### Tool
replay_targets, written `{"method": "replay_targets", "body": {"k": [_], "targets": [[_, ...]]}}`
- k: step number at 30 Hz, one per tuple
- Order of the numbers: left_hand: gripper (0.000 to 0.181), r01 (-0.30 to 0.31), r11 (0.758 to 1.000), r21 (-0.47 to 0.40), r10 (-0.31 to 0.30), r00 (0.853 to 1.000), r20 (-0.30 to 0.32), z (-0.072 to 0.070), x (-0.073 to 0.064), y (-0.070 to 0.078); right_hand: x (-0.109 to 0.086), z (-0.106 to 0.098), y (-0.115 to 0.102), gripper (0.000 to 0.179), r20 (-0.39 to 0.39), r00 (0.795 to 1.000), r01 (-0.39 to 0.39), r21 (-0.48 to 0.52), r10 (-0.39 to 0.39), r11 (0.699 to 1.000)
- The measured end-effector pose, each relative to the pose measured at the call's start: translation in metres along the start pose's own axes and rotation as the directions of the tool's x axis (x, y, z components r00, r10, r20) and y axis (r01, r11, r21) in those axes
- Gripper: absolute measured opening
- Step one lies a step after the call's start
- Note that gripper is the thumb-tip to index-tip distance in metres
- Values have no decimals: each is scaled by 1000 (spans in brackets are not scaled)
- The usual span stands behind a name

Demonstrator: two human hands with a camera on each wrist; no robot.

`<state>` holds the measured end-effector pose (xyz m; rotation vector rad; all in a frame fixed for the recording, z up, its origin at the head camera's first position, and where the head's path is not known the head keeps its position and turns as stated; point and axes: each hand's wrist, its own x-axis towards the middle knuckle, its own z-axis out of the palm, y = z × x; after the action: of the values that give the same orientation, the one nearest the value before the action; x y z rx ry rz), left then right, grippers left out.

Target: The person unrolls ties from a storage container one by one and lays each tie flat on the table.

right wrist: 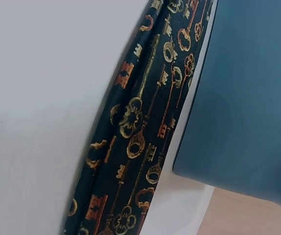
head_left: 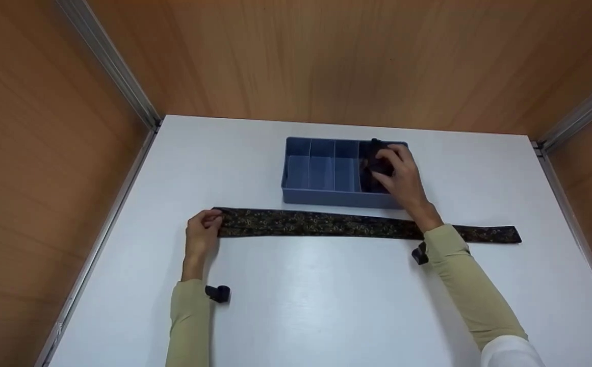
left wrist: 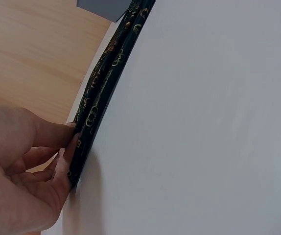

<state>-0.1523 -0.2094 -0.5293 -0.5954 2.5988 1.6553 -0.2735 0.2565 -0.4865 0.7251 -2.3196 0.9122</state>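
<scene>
A long, narrow folded strip of dark cloth [head_left: 301, 223] with a gold and copper key print lies across the white table. My left hand [head_left: 203, 232] pinches its left end between thumb and fingers; the left wrist view shows this hand [left wrist: 28, 166] and the layered folds of the strip [left wrist: 101, 83]. Beyond the strip stands a blue divided box [head_left: 326, 197]. At its rightmost compartment my right hand [head_left: 403, 176] grips a dark bundle [head_left: 374, 155], whose kind is unclear and which the fingers partly cover. In the right wrist view, the strip [right wrist: 135, 122] runs beside the box wall [right wrist: 238, 98].
Wooden panels [head_left: 296, 66] rise behind the table and along both sides, with metal rails [head_left: 117, 61] at the corners. My right forearm [head_left: 471, 285] passes over the strip toward the box. Dark wrist devices [head_left: 218, 293] sit at both sleeves.
</scene>
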Motion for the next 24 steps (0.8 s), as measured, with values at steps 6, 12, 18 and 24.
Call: {"method": "replay_targets", "body": {"k": [6, 12, 18, 24], "targets": [[23, -6, 1000, 2, 6, 1000, -1, -1, 1, -1, -3, -2, -2, 38, -48, 999, -13, 45, 15, 999], [23, 4, 1000, 1, -4, 1000, 0, 0, 2, -2, -6, -4, -6, 37, -67, 998, -17, 69, 22, 997], [23, -5, 1000, -1, 5, 1000, 1, 2, 3, -1, -11, -9, -13, 40, -91, 996, -3, 68, 9, 998], [23, -12, 1000, -8, 12, 1000, 5, 2, 3, 0, -14, -11, -18, 41, -113, 993, 26, 81, -17, 996]]}}
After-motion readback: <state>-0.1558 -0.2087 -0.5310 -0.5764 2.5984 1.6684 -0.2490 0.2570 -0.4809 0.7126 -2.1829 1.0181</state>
